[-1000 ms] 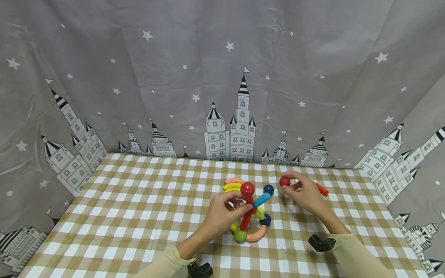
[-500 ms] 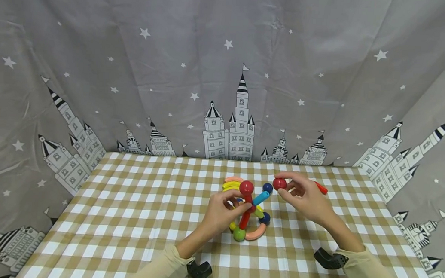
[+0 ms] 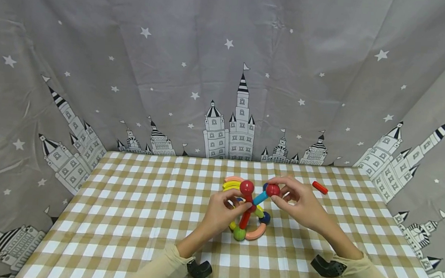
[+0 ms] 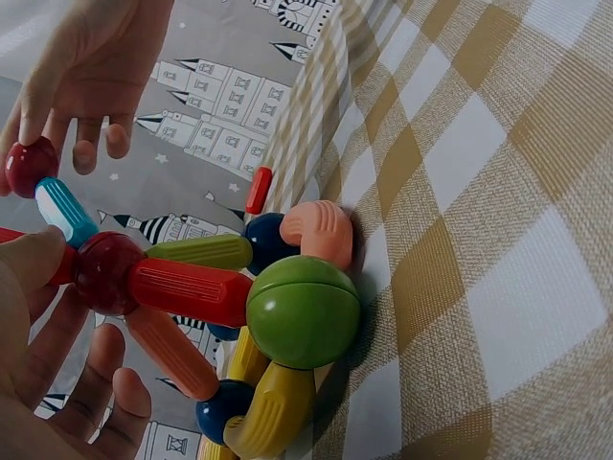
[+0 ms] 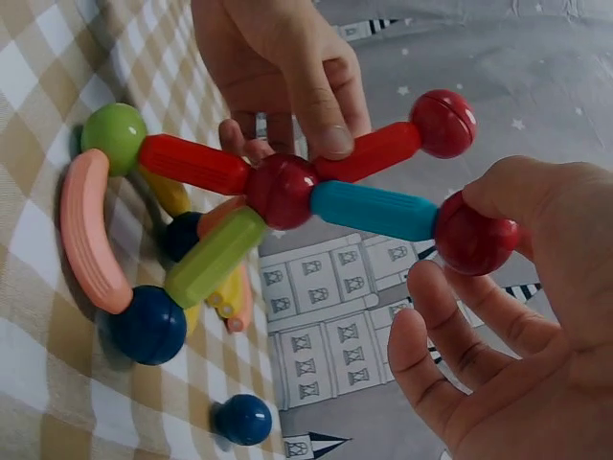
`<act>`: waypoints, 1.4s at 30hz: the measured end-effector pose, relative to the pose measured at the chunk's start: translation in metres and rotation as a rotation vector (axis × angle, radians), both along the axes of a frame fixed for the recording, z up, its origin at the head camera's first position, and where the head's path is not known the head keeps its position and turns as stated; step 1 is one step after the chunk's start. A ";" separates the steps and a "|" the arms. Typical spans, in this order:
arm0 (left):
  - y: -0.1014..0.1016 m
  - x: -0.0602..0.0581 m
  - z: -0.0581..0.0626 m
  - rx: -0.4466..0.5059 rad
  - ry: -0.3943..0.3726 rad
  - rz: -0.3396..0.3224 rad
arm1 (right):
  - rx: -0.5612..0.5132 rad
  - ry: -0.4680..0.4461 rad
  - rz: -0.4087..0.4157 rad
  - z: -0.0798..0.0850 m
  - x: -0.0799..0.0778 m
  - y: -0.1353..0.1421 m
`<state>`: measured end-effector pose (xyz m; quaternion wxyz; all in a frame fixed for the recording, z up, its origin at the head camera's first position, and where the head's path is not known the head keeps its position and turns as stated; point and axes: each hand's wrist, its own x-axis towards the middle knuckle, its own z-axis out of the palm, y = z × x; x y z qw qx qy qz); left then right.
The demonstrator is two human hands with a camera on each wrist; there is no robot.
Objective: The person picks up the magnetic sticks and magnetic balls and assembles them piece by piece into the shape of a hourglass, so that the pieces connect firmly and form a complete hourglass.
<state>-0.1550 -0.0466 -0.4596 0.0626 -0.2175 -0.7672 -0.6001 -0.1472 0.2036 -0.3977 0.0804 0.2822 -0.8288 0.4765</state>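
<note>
A magnetic ball-and-rod structure stands on the table, its middle red ball (image 5: pixel 283 192) joined to several rods. My left hand (image 3: pixel 219 212) pinches the upper red rod (image 5: pixel 372 151), which carries another red ball (image 5: pixel 443 124). Between thumb and finger, my right hand (image 3: pixel 301 205) holds a red ball (image 5: pixel 476 233) at the outer end of the light-blue rod (image 5: pixel 374 211). Below, a red rod (image 4: pixel 189 290) runs down to a green ball (image 4: pixel 303 311). A lime rod (image 5: pixel 215 257) meets a dark blue ball (image 5: pixel 148 324), and a curved pink piece (image 5: pixel 86 230) links the base balls.
Behind the structure lie curved yellow pieces (image 3: pixel 231 185) and a curved pink piece (image 3: pixel 234 179). A loose dark blue ball (image 5: pixel 243 420) sits near them. One red rod (image 3: pixel 320 187) lies at the back right of the checked tablecloth (image 3: pixel 131 219). A grey printed curtain (image 3: pixel 152 86) hangs behind.
My right hand has moved left and slightly toward me, bringing its red ball to the end of the light-blue rod. My left hand has kept its pinch on the structure.
</note>
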 end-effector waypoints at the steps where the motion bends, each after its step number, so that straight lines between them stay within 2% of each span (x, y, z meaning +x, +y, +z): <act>1: 0.000 0.000 0.000 0.002 -0.002 -0.001 | -0.006 0.000 0.002 -0.001 0.000 0.000; 7: 0.001 0.000 0.000 0.015 -0.005 0.003 | -0.115 -0.065 -0.008 -0.007 0.000 -0.002; 15: 0.001 -0.001 0.001 0.019 0.011 -0.010 | -0.294 -0.238 -0.046 -0.020 0.005 -0.012; 17: 0.002 0.002 0.007 0.013 -0.009 0.000 | -0.321 -0.275 -0.069 -0.023 0.006 -0.015; 21: 0.004 0.004 0.011 0.008 -0.048 0.014 | -0.374 -0.308 -0.094 -0.029 0.005 -0.021; 25: 0.002 0.001 0.005 0.021 -0.039 0.011 | -0.372 -0.331 -0.115 -0.036 0.002 -0.024; 31: 0.000 0.000 0.002 0.001 -0.005 0.014 | -0.257 -0.322 -0.135 -0.043 0.003 -0.029; 36: -0.002 0.000 0.001 -0.028 0.037 0.016 | -0.213 -0.306 -0.136 -0.045 0.003 -0.031; 42: -0.002 0.002 0.001 -0.023 0.037 0.033 | -0.191 -0.317 -0.144 -0.046 0.003 -0.032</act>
